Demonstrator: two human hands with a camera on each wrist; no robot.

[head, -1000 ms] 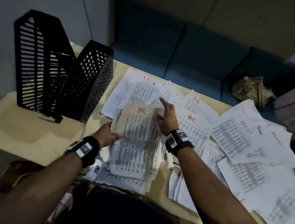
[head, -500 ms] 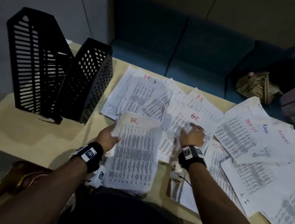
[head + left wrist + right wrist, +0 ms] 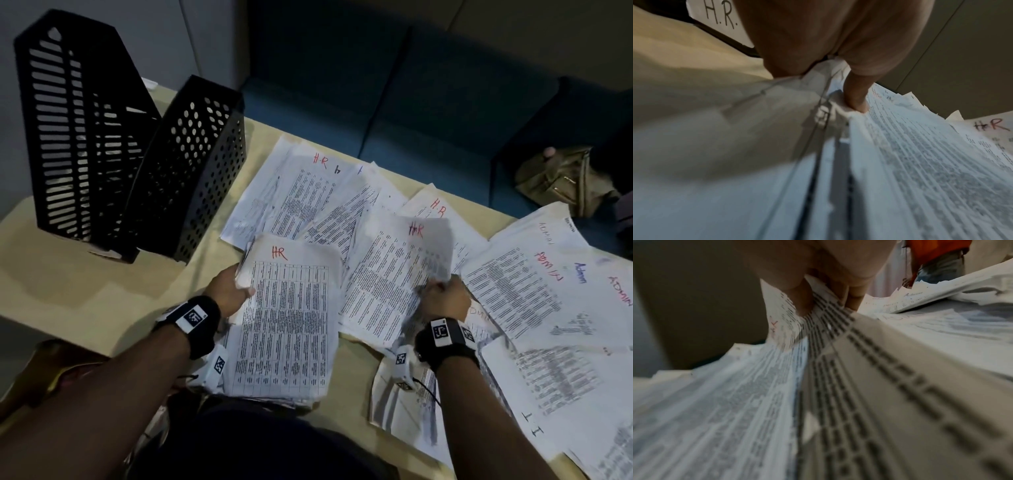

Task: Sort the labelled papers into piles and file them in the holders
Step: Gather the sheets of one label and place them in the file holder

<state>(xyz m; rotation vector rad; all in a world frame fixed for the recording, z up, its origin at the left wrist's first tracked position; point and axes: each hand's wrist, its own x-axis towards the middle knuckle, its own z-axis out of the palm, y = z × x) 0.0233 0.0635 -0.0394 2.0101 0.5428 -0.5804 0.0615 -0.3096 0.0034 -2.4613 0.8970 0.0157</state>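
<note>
A thick stack of printed sheets marked HR in red (image 3: 287, 325) lies at the table's near edge. My left hand (image 3: 239, 287) grips its left edge, thumb (image 3: 857, 97) on top of the stack (image 3: 920, 162). To its right lies a loose HR sheet (image 3: 394, 274); my right hand (image 3: 435, 287) pinches its right edge, which is lifted and curled. In the right wrist view my fingers (image 3: 803, 301) close on that sheet (image 3: 838, 353). More HR sheets (image 3: 308, 192) fan out behind. Two black holders stand at the left, one slotted (image 3: 68, 137) and one perforated (image 3: 191, 171).
ADMIN sheets (image 3: 531, 284) and IT sheets (image 3: 555, 394) cover the table's right side. A white H.R. label (image 3: 719, 14) shows on a holder. Behind the table is a blue sofa (image 3: 411, 102) with a tan bag (image 3: 561, 181). Bare tabletop (image 3: 85, 291) lies before the holders.
My right hand left the top of the HR stack, moved right and took hold of the loose HR sheet, lifting its edge. My left hand kept its grip on the stack.
</note>
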